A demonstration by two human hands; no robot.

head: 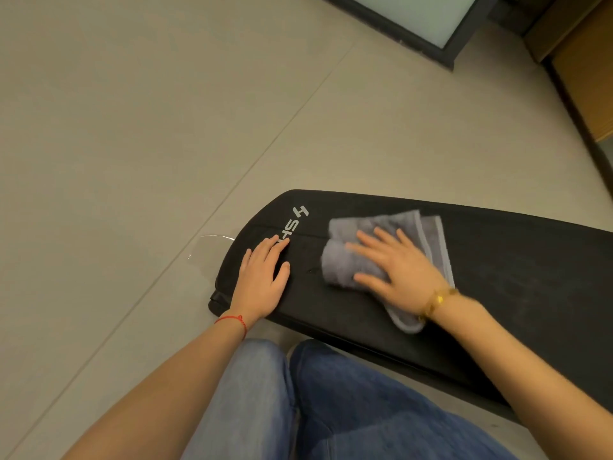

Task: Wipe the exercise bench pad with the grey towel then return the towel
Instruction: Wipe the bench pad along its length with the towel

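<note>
A black exercise bench pad (497, 270) with a white logo stretches from centre to the right edge. On it lies a rumpled grey towel (345, 257), partly folded. My right hand (398, 263) presses flat on the towel with fingers spread, covering its middle; the towel's corner pokes out under my wrist. Resting flat on the pad's left end, beside the logo, is my left hand (262, 277), fingers apart and holding nothing.
Beige tiled floor (132, 127) surrounds the bench. A dark-framed glass panel (428, 21) stands at the top right, with wooden furniture (583, 61) beside it. My legs in blue jeans (331, 403) are at the bottom, close against the bench's near edge.
</note>
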